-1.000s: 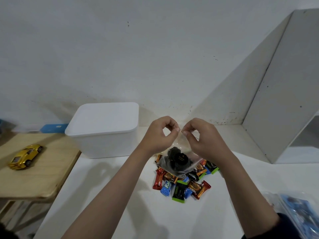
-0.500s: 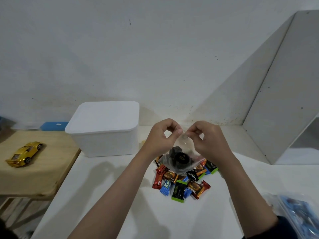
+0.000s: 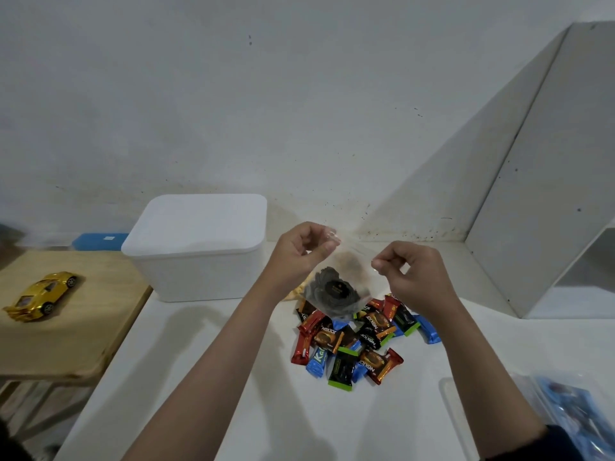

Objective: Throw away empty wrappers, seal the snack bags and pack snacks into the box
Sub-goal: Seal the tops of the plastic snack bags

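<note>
A clear zip bag (image 3: 336, 291) with dark snacks inside hangs above the white table (image 3: 199, 377). My left hand (image 3: 301, 254) pinches the bag's top left corner. At the top right corner my right hand (image 3: 411, 277) pinches the same edge, so the top is stretched between them. Under the bag lies a pile of wrapped snacks (image 3: 352, 341) in red, blue, green and orange wrappers. A white box (image 3: 199, 247) with its lid on stands at the back left of the table.
A low wooden table (image 3: 63, 331) at the left carries a gold toy car (image 3: 41, 296). A blue box (image 3: 100, 241) lies behind it. At the lower right sits a clear bag with blue packets (image 3: 572, 414). A white shelf unit (image 3: 549, 181) rises on the right.
My hands were close together at the middle of the bag's top edge. They have slid apart toward its two corners, the right hand moving right and slightly down.
</note>
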`<state>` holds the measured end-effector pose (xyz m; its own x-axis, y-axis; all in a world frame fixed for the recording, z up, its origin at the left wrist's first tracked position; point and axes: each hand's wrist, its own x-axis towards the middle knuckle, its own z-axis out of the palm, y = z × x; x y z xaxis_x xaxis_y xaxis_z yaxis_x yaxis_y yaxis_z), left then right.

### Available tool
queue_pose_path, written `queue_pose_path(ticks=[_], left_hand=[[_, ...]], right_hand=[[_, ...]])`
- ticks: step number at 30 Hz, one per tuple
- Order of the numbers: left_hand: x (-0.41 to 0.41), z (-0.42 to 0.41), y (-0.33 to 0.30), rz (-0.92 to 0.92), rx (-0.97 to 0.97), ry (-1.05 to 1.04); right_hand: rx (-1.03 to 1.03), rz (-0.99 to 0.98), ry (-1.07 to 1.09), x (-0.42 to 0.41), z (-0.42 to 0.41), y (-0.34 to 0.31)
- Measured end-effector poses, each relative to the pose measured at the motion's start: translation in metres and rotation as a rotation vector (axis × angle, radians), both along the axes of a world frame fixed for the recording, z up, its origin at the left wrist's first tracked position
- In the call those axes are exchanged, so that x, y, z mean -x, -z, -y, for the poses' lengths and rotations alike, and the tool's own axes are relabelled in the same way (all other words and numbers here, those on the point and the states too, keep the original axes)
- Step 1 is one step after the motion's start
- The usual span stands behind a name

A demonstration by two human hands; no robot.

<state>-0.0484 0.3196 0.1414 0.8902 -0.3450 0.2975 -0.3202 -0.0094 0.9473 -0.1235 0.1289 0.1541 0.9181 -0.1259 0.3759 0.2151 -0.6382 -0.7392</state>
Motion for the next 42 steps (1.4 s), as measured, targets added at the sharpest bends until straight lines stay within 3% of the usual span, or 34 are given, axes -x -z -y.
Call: queue_pose_path(ticks=[4,8,11,30,36,42], left_hand=[[-0.002,0.003,0.009,-0.030,0.009,-0.011],[-0.004,0.002,0.013,-0.043,-0.025,-0.008],[-0.003,0.003,0.018,-0.041,-0.046,0.017],[0.005,0.006,0.021,-0.127,-0.021,0.193],[0.007,0.007,0.019,-0.173,0.121,0.164],[0.003,0.006,0.015,-0.136,0.138,0.129]], right_hand=[[-0.027,-0.038,-0.033,-0.002,0.000,0.004],[0.034,-0.200,-0.101,-0.003,0.001,0.000],[-0.056,-0.269,-0.154,-0.006,0.000,-0.003],[-0.338,-0.260,-0.154,-0.004,-0.004,0.000],[-0.411,-0.288,-0.187,-0.005,-0.001,-0.003],[-0.453,-0.358,-0.184,-0.005,0.001,-0.007]])
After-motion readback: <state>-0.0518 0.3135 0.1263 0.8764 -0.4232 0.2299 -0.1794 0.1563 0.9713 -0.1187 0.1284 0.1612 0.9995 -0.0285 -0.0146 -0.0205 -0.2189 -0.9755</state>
